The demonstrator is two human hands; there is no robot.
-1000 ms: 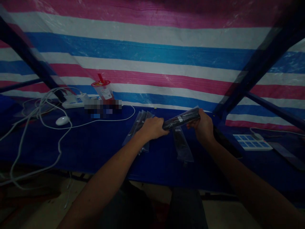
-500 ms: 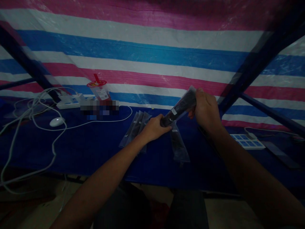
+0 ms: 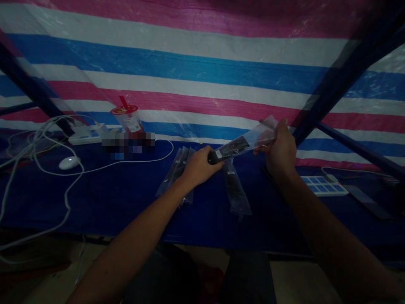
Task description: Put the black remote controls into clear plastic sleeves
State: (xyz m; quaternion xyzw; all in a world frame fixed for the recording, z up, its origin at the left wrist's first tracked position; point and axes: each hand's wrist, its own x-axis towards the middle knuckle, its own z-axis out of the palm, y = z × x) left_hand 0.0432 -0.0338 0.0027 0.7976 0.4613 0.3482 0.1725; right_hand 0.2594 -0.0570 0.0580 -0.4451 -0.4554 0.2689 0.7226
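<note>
My left hand (image 3: 204, 166) is closed round the near end of a dark, long item (image 3: 232, 148) whose kind I cannot make out. A clear plastic sleeve (image 3: 261, 134) covers most of it, tilted up to the right above the table. The sleeve's far end is pinched in my right hand (image 3: 281, 150), and that part of it looks see-through, with no dark item inside. Below the hands lies another sleeved dark item (image 3: 236, 188) with a small white label. Several similar sleeved items (image 3: 174, 173) lie left of my left hand, partly hidden by it.
On the blue table (image 3: 110, 202) stand a lidded drink cup (image 3: 130, 120) and a white power strip (image 3: 84, 136). A white mouse (image 3: 69, 163) and looping white cables (image 3: 68, 202) are at left. Another power strip (image 3: 324, 185) and a dark flat phone-like object (image 3: 368, 202) lie at right.
My right hand has moved right with the sleeve's end, and more see-through sleeve shows between it and the dark item. My left hand keeps its hold. The view has shifted slightly.
</note>
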